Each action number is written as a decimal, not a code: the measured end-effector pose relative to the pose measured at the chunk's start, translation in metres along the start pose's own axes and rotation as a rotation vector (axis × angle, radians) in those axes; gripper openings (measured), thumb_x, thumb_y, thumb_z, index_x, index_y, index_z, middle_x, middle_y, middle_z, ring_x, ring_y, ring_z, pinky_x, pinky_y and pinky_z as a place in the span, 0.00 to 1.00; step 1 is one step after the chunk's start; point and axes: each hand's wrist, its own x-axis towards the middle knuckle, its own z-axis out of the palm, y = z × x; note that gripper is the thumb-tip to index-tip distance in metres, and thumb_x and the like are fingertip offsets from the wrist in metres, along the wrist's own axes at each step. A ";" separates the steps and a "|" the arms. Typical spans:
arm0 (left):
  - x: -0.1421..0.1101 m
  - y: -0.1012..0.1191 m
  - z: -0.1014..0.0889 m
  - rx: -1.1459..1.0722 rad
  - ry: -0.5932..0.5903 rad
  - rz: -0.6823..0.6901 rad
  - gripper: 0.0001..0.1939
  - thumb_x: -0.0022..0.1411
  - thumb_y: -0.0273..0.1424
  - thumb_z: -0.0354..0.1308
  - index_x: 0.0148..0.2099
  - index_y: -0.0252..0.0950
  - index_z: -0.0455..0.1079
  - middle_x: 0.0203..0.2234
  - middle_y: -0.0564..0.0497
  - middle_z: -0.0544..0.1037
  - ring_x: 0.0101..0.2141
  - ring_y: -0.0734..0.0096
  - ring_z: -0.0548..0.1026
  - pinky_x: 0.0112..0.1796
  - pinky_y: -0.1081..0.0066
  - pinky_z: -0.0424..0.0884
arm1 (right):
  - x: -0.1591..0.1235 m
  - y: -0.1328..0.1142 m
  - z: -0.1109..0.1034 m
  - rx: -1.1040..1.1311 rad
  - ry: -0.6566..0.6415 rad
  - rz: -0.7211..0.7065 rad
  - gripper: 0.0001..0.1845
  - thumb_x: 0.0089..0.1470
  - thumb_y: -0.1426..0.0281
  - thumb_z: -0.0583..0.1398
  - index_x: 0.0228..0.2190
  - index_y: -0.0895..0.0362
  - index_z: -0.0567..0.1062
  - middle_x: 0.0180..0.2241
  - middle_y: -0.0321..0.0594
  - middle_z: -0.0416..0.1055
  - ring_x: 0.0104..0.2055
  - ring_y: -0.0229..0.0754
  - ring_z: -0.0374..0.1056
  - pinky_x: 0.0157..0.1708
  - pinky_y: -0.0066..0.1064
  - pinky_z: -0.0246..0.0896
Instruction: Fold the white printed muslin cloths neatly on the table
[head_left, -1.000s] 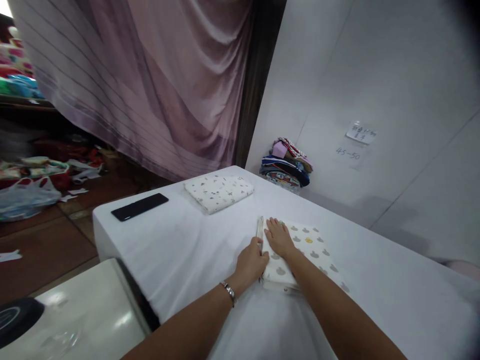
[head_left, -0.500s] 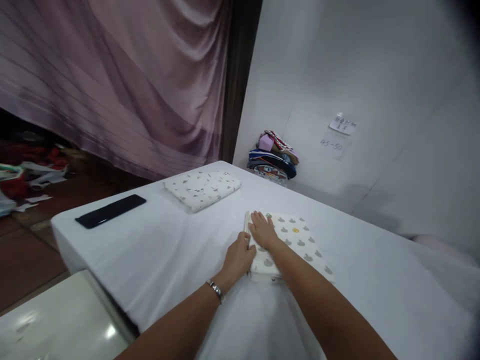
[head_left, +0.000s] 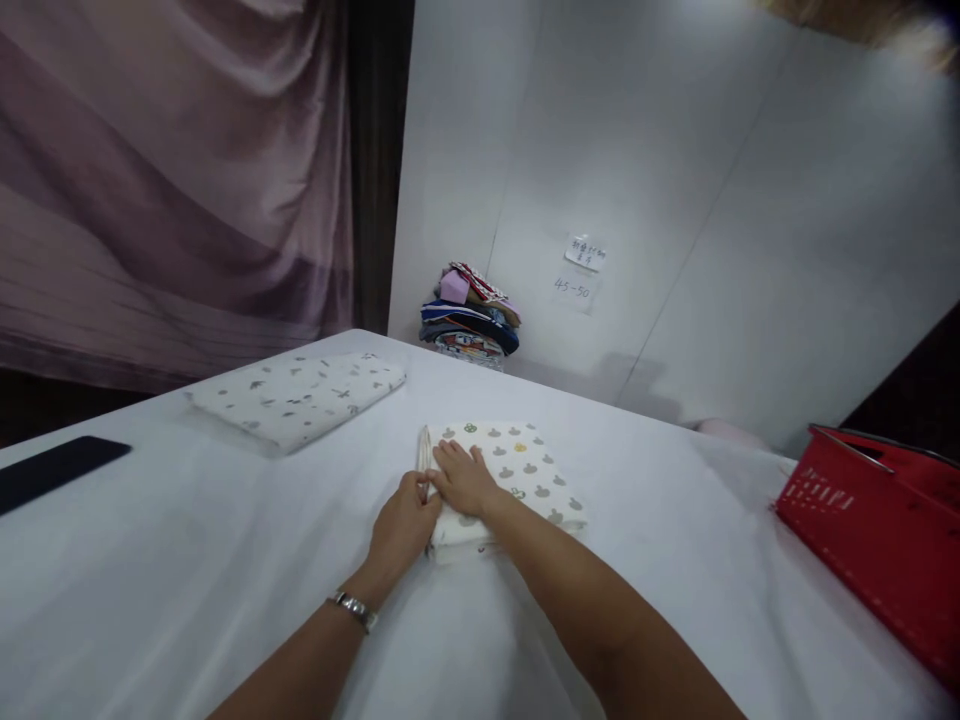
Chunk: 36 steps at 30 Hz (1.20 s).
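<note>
A folded white cloth with grey, yellow and green prints (head_left: 517, 470) lies in the middle of the white-covered table (head_left: 225, 560). My right hand (head_left: 463, 478) lies flat on its left part, fingers stretched out. My left hand (head_left: 403, 520), a watch on its wrist, is curled against the cloth's left edge, fingertips pressed on the folded layers. A second folded white cloth with small dark prints (head_left: 296, 398) rests further back to the left, apart from both hands.
A black phone (head_left: 56, 470) lies at the table's left edge. A red basket (head_left: 877, 530) stands at the right. A pile of coloured folded clothes (head_left: 469, 320) sits against the white wall at the back. A mauve curtain (head_left: 172, 180) hangs left.
The view has swung to the right, bringing the red basket into sight and pushing the phone to the left edge. Both hands have stayed on the printed cloth's left edge.
</note>
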 end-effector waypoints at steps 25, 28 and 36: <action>0.006 -0.002 0.003 0.061 -0.116 0.365 0.23 0.57 0.27 0.43 0.51 0.36 0.71 0.56 0.56 0.66 0.61 0.66 0.53 0.61 0.65 0.50 | -0.081 0.100 -0.044 -0.140 -0.026 0.383 0.32 0.61 0.51 0.39 0.62 0.49 0.47 0.66 0.37 0.35 0.67 0.46 0.28 0.61 0.47 0.28; 0.007 -0.003 0.004 0.056 -0.114 0.368 0.23 0.57 0.27 0.43 0.52 0.36 0.71 0.55 0.56 0.67 0.61 0.67 0.53 0.61 0.65 0.49 | -0.093 0.112 -0.038 -0.100 -0.052 0.395 0.33 0.61 0.52 0.41 0.62 0.52 0.50 0.66 0.37 0.35 0.67 0.45 0.27 0.62 0.41 0.32; 0.008 -0.006 0.004 0.027 -0.112 0.379 0.22 0.58 0.29 0.43 0.52 0.37 0.71 0.56 0.57 0.67 0.61 0.69 0.53 0.60 0.68 0.49 | -0.101 0.098 -0.050 -0.025 -0.026 0.412 0.31 0.61 0.53 0.39 0.61 0.50 0.54 0.65 0.37 0.39 0.67 0.46 0.30 0.61 0.47 0.30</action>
